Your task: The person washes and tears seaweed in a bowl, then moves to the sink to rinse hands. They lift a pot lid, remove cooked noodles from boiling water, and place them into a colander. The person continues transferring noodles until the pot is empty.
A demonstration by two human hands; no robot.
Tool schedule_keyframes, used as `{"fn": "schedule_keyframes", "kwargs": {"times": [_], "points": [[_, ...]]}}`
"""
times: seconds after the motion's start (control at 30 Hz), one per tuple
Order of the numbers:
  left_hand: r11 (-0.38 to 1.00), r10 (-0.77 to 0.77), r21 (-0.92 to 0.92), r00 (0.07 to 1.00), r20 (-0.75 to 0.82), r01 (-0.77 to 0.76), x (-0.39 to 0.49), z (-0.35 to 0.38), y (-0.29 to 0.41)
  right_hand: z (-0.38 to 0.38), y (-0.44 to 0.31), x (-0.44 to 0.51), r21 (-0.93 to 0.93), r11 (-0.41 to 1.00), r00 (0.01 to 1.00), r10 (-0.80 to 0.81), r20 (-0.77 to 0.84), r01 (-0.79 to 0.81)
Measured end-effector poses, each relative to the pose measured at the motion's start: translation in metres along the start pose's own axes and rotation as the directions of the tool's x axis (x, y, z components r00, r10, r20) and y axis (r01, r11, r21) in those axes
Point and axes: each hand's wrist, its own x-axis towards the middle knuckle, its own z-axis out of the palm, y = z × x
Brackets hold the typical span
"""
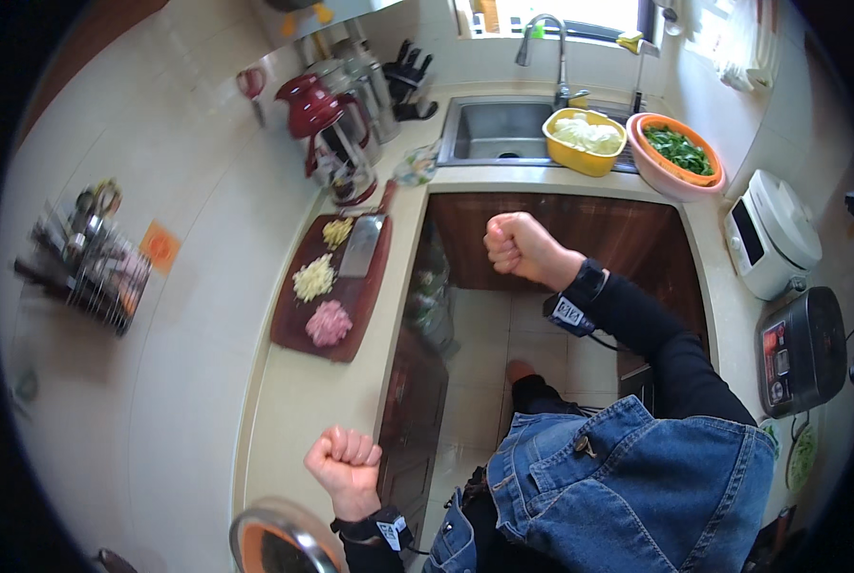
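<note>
My left hand is closed in a fist above the countertop edge, holding nothing. My right hand, also a fist with nothing visible in it, hangs over the floor space between the counters. To the left lies a dark red cutting board. It carries pink minced meat, a pile of pale chopped garlic or similar, and a smaller yellowish chopped heap. A cleaver rests flat on the board beside these piles. Near my left wrist stands a round metal-rimmed pot or lid, partly cut off.
A yellow basin of pale vegetable pieces and an orange colander of chopped greens stand by the steel sink. Red thermos jug and knife block are at back left. A white cooker and black rice cooker line the right counter.
</note>
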Motion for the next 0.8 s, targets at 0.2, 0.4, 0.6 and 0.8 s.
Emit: {"fn": "schedule_keyframes", "kwargs": {"times": [0.2, 0.4, 0.6, 0.8], "points": [[0.972, -0.234, 0.056, 0.963, 0.130, 0.228, 0.190, 0.126, -0.057, -0.154, -0.157, 0.032, 0.142, 0.977, 0.987, -0.157, -0.030, 0.160], [0.857, -0.506, -0.068, 0.859, 0.080, 0.511, 0.424, 0.240, -0.134, -0.290, -0.331, 0.080, 0.296, 0.939, 0.967, -0.106, -0.232, 0.174], [0.873, -0.478, 0.087, 0.877, -0.051, 0.480, 0.600, 0.321, -0.219, -0.394, -0.435, 0.132, 0.281, 0.924, 0.853, -0.082, -0.515, 0.258], [0.715, -0.665, 0.216, 0.742, -0.084, 0.665, 0.751, 0.363, -0.303, -0.505, -0.450, 0.210, 0.345, 0.876, 0.779, -0.055, -0.625, 0.338]]}}
